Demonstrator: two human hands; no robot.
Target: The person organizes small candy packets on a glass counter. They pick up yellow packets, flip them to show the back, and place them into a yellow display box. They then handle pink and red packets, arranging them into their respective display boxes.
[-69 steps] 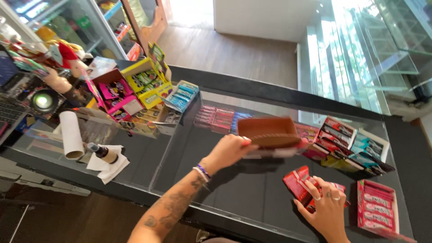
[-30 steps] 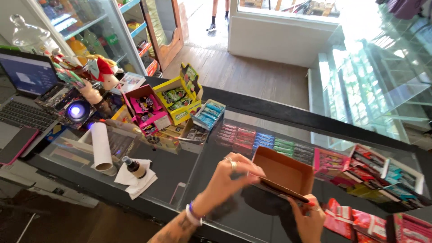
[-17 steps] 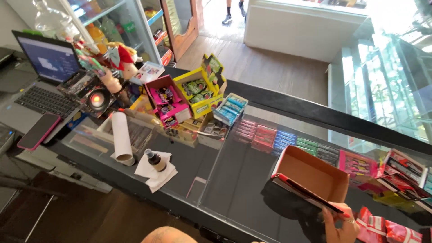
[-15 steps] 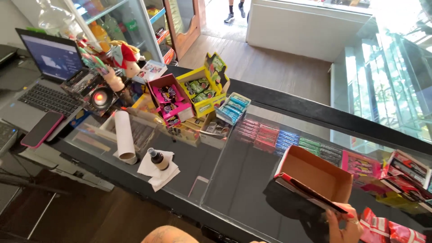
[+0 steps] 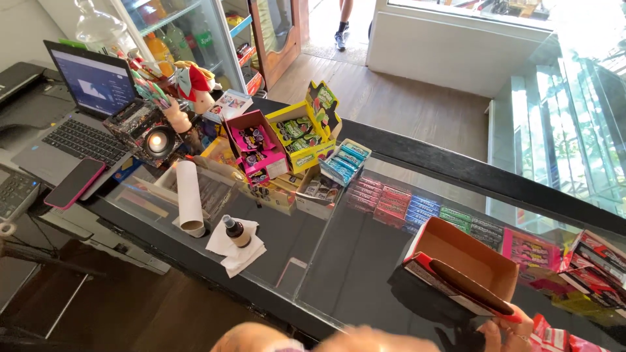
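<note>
Seen from the head camera, a person stands at a glass-topped shop worktop (image 5: 339, 261), the right hand (image 5: 505, 332) low at the frame's bottom edge, its grip closed on the near corner of an open brown cardboard box (image 5: 466, 267) with a red-and-white front flap. The box sits tilted above the glass, up and to the left of that hand, its long axis running from upper left to lower right, its open side facing up; it looks empty. The left hand (image 5: 261, 337) shows only as a blur at the bottom edge, well apart from the box, and whether it is open or closed cannot be told; the right hand is plainly the nearer. Rows of flat candy packs (image 5: 417, 208) lie under the glass just beyond the box, and red packets (image 5: 554, 336) lie beside the right hand.
</note>
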